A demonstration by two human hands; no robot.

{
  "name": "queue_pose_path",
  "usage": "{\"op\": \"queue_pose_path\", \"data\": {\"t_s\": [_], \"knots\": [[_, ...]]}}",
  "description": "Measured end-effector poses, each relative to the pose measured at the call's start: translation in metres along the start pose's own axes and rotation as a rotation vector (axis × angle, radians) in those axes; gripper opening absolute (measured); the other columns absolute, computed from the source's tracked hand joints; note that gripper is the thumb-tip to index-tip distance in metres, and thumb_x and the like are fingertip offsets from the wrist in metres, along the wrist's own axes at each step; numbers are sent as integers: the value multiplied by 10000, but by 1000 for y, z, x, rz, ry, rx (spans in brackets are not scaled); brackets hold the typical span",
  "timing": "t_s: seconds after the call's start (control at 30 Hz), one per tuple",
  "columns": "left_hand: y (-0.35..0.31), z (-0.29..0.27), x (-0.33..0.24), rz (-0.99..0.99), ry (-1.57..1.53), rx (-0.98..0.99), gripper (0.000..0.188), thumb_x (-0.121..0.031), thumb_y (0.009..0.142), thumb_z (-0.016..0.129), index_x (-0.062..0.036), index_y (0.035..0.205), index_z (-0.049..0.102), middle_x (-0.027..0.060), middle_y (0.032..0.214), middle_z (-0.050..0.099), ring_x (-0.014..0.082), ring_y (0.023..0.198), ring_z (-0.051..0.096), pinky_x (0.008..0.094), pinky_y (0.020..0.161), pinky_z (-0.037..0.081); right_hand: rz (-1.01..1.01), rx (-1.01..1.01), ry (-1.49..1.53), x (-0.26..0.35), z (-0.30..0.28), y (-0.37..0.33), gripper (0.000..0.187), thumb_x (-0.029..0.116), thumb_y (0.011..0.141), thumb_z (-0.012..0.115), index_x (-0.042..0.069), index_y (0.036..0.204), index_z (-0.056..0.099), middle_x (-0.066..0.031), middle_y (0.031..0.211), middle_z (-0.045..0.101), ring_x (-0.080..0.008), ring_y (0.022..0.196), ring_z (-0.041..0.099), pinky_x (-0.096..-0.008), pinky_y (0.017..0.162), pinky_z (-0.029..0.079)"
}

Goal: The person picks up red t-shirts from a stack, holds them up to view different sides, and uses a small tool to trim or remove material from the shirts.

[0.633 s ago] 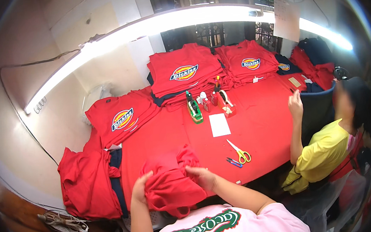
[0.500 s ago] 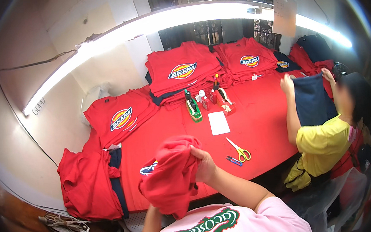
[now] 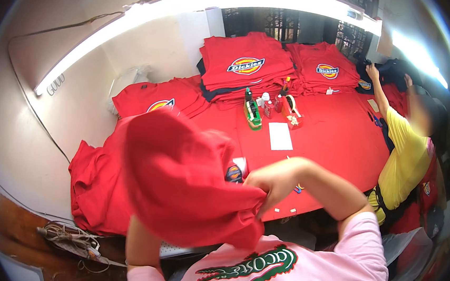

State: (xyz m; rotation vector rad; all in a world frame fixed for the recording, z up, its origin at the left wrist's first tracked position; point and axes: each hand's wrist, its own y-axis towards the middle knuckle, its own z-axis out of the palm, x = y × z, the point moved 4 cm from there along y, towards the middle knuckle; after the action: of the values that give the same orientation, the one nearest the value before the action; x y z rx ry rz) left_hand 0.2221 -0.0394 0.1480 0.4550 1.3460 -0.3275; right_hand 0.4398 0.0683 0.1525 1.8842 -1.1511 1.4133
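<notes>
A large red shirt [image 3: 169, 171] is held up in front of me over the near edge of the table, bunched and partly smeared by motion. My right hand [image 3: 276, 181] grips its lower right edge, fingers closed on the cloth. My left forearm [image 3: 142, 241] rises behind the shirt, and the left hand itself is hidden by the fabric. Part of a dark printed logo [image 3: 233, 174] shows beside the cloth near my right hand. Yellow-handled scissors and a blue thread snipper [image 3: 298, 188] lie on the table, mostly covered by my right arm.
Piles of red shirts [image 3: 245, 59] line the back of the red-covered table [image 3: 336, 147]. A green tape dispenser [image 3: 252, 114], a red one [image 3: 293, 115], small bottles [image 3: 268, 108] and white paper [image 3: 280, 136] stand mid-table. At right, a person in yellow [image 3: 403, 153] reaches toward dark garments.
The red shirt has been raised and spread wider, with my right hand now at its lower right edge. The person at right has moved a dark cloth toward the back pile.
</notes>
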Motion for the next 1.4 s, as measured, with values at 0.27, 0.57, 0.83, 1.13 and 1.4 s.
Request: {"op": "queue_pose_path", "data": {"t_s": [0.27, 0.57, 0.83, 1.13, 1.4], "knots": [[-62, 7, -71, -914, 905, -264, 340, -112, 941, 543, 39, 1165, 749, 216, 1109, 765, 341, 1229, 639, 456, 1286, 213, 747, -327, -1029, -3, -46, -86, 224, 147, 636, 766, 87, 851, 790, -115, 801, 732, -323, 950, 702, -426, 925, 529], [-101, 54, -206, 21, 2020, -1192, 247, -9, 839, 671, -12, 1081, 720, 213, 898, 690, 373, 886, 680, 550, 1283, 219, 568, -1337, -1585, 147, -70, -145, 446, 117, 793, 831, 38, 1193, 652, -167, 951, 706, -349, 1015, 693, -621, 1265, 212], [-106, -23, -183, -492, 2018, -1027, 284, -237, 814, 828, -5, 966, 765, 260, 840, 708, 416, 842, 718, 480, 731, 594, 734, -897, -1804, 64, -117, -139, 336, 41, 921, 584, 146, 1208, 724, -91, 787, 686, -275, 854, 715, -632, 1250, 258], [-134, 92, -254, -210, 1624, -1299, 354, 28, 770, 803, 68, 1104, 696, 110, 900, 767, 154, 829, 721, 342, 752, 573, -149, -869, -829, 177, -114, -173, 282, -82, 917, 521, 13, 1123, 689, -48, 997, 647, -204, 930, 667, -405, 1183, 405], [-86, -17, -187, -1117, 1306, -967, 594, -330, 733, 913, 42, 1113, 647, 227, 961, 729, 442, 899, 706, 457, 818, 562, 489, -924, -1733, 114, -191, -160, 157, 138, 900, 624, 104, 818, 754, -73, 1409, 649, -278, 1380, 503, -490, 1265, 152]]}}
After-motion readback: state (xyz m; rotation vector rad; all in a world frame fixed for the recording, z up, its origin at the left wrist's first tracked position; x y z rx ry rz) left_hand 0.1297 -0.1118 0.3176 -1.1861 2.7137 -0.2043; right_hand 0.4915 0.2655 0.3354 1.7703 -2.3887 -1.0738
